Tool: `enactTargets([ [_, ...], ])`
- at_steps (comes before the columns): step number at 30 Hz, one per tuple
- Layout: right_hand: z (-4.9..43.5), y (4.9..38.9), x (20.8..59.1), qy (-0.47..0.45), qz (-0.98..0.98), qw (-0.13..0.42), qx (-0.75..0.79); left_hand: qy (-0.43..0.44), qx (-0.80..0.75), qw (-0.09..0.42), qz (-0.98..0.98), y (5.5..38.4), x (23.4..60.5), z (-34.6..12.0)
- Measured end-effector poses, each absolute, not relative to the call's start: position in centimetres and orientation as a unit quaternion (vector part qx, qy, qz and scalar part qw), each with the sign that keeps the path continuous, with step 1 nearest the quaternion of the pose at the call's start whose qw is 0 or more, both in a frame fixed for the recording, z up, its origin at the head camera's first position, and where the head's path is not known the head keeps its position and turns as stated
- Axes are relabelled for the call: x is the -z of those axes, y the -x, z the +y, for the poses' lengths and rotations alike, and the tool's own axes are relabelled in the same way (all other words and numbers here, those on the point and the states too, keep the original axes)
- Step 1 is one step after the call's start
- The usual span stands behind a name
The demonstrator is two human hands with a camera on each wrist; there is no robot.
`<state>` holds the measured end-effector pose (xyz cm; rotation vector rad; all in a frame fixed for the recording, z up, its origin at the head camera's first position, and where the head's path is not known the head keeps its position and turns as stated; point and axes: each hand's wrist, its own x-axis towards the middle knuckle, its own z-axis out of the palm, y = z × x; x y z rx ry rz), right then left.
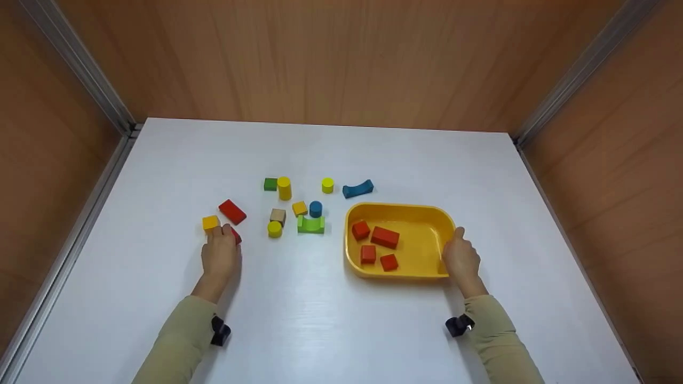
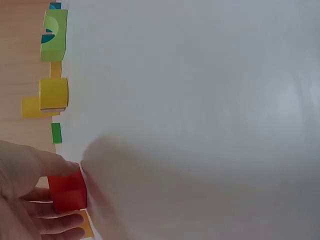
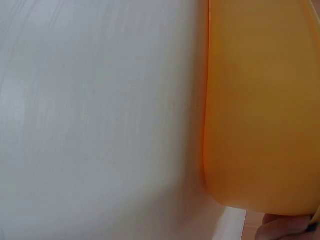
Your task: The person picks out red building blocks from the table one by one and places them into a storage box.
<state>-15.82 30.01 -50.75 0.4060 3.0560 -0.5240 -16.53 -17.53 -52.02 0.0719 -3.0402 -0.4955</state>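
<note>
My left hand (image 1: 219, 257) is at the left of the table, with a red block (image 2: 67, 192) between its thumb and fingers. In the head view, part of that block is hidden under the hand. Just beyond the fingers lie a yellow cube (image 1: 210, 222) and a longer red block (image 1: 232, 212). On the other side, my right hand (image 1: 462, 258) grips the right end of a yellow plastic tub (image 1: 421, 242). Several red blocks (image 1: 385, 237) lie in the tub, mostly toward its left half. The right wrist view shows the tub's outer wall and a bit of the fingers.
Between the hands lie a light green notched block (image 1: 311, 225), a blue cylinder (image 1: 316, 209), a plain wood cube (image 1: 278, 215), and several yellow pieces. Farther back are a dark green block (image 1: 270, 184) and a blue curved block (image 1: 358, 189). Wooden panels (image 1: 320, 64) bound the white table.
</note>
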Motion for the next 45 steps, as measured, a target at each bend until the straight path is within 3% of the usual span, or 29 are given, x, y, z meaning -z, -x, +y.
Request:
enactTargets([
  [17, 30.0, 16.0, 50.6, -0.147, 0.973, 0.030, 0.175, -0.053, 0.229, 0.002, -0.972, 16.5, 51.4, -17.4],
  [31, 30.0, 15.9, 50.7, -0.135, 0.977, 0.024, 0.166, -0.035, 0.258, 0.022, -0.965, 16.4, 50.3, -15.1],
  [45, 30.0, 16.0, 50.7, -0.152, 0.973, 0.036, 0.172, -0.038, 0.305, 0.008, -0.952, 15.3, 48.3, -11.1],
])
